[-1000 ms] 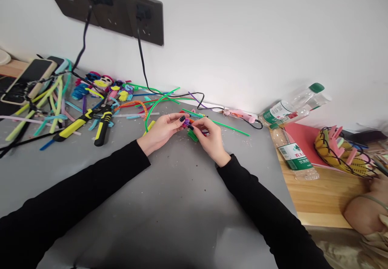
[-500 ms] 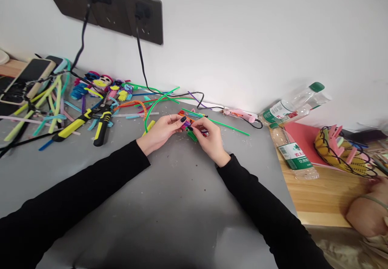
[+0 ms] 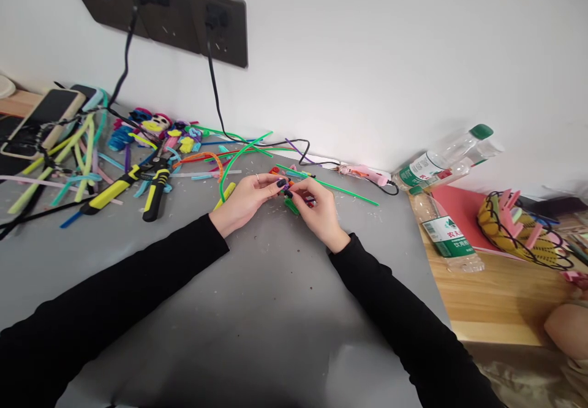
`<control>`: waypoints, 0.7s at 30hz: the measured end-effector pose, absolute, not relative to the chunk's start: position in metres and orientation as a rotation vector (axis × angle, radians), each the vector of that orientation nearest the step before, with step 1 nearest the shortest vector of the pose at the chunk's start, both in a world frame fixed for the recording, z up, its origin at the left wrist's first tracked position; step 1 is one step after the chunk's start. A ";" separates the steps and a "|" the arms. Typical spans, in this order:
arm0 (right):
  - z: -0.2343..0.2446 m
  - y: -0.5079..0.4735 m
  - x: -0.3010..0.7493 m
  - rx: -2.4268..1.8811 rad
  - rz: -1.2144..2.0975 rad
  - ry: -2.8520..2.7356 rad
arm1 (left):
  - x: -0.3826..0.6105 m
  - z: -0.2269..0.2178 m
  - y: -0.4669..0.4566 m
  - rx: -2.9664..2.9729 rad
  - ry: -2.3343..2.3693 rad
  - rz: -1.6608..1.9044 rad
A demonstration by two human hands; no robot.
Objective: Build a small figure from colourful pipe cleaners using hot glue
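Observation:
My left hand (image 3: 252, 201) and my right hand (image 3: 316, 209) meet over the grey table mat (image 3: 257, 322), both pinching a small purple piece of fuzzy pipe cleaner (image 3: 287, 184). Fingers cover most of that piece, so its shape is hard to tell. Bits of green pipe cleaner (image 3: 291, 206) show just under my right fingertips. Orange and red bits (image 3: 275, 170) lie right behind the hands. A long green pipe cleaner (image 3: 225, 178) curves up beside my left hand, near a yellow piece (image 3: 226, 195).
Yellow-black pliers (image 3: 156, 190), pipe cleaners and fuzzy figures (image 3: 158, 125) lie on the left, near a phone (image 3: 43, 120). A pink glue gun (image 3: 365, 174) rests by the wall. Bottles (image 3: 445, 233) and a yellow basket (image 3: 514, 230) stand right. Another person's arm (image 3: 567, 328) shows at lower right.
My left thumb has shifted slightly over the purple piece, covering more of it. My right hand stays nearly still. The other person's arm at lower right has drawn back.

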State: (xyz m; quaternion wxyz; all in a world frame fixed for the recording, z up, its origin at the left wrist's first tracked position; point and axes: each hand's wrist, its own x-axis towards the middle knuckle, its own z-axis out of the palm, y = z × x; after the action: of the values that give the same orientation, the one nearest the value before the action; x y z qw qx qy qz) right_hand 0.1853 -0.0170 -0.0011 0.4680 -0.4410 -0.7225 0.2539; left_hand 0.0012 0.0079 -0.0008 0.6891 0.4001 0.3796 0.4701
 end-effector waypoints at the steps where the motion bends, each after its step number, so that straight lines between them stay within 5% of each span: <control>1: -0.001 -0.017 0.185 -1.081 0.625 -1.772 | 0.001 -0.001 0.008 0.889 0.840 1.051; 21: -0.001 -0.017 0.185 -1.116 0.653 -1.763 | -0.002 -0.003 0.010 0.994 0.822 0.981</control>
State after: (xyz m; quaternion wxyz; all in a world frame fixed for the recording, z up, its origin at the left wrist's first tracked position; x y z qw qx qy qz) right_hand 0.1850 -0.0169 -0.0014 0.4597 -0.4532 -0.7163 0.2651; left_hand -0.0022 0.0098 -0.0031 0.6893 0.4444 0.3677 0.4384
